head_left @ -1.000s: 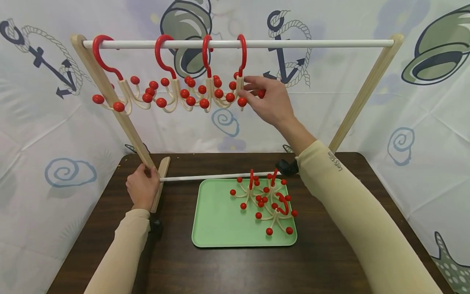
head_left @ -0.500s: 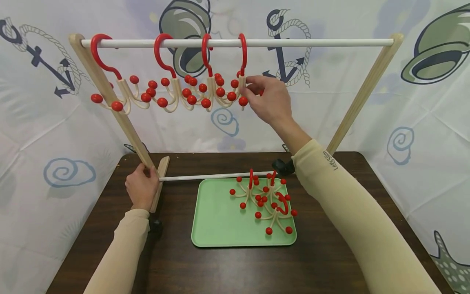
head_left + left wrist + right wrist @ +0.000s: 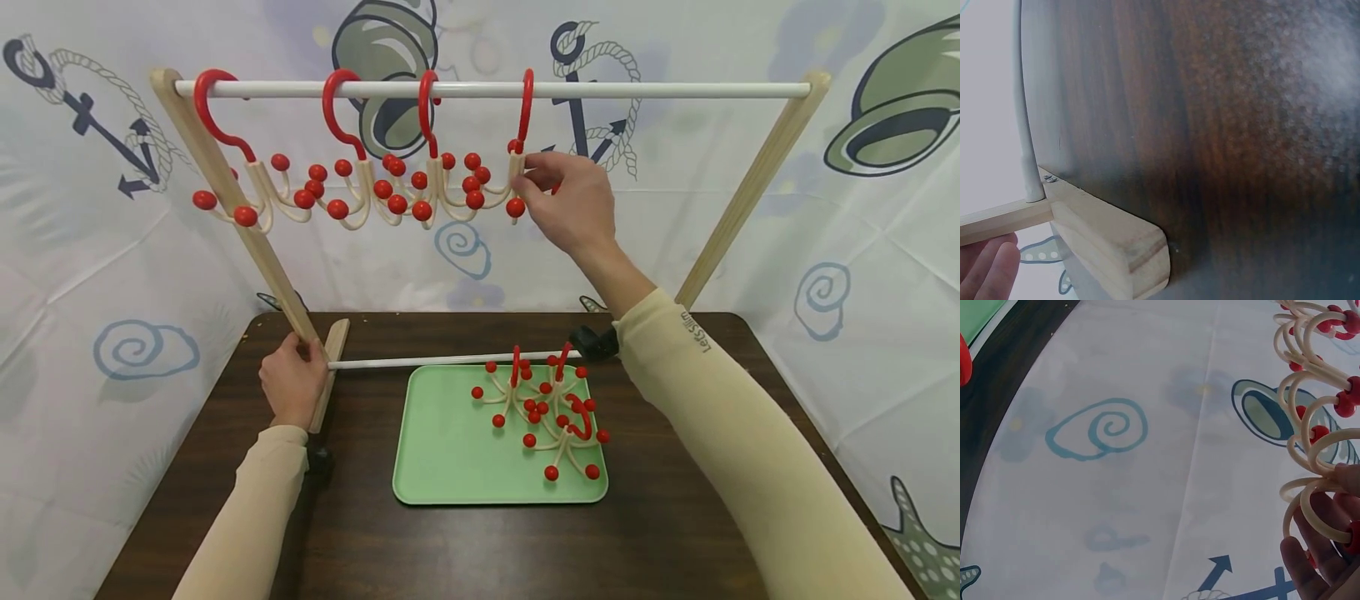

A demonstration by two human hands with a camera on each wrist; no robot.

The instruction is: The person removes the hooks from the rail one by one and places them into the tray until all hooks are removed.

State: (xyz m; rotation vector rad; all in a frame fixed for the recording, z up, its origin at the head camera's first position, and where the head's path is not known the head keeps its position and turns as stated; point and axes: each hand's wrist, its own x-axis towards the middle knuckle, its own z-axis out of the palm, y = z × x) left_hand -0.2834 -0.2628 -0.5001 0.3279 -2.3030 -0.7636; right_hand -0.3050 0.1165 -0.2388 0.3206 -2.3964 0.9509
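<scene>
My right hand [image 3: 572, 200] pinches the pale stem of a multi-arm hanger [image 3: 527, 112], which has a red hook and curved cream arms tipped with red balls. Its hook hangs over the white top rail [image 3: 660, 90]. To its left, more hangers of the same kind [image 3: 429, 117] hang along the rail. In the right wrist view, fingers [image 3: 1300, 565] lie among the cream arms. Low on the rack's left wooden post [image 3: 258, 250], my left hand [image 3: 292, 382] grips the wood; only some of its fingers [image 3: 1000, 272] show in the left wrist view.
On the dark table [image 3: 450, 550] lies a green tray [image 3: 442, 458] with three more hangers [image 3: 566, 442] at its right side. A thin white lower bar [image 3: 420, 362] runs behind the tray. The right wooden post [image 3: 750, 192] leans behind my right forearm. A printed curtain hangs behind.
The hanger in my right hand has slid right along the rail, widening the gap from its neighbour. The left hand stays on the post.
</scene>
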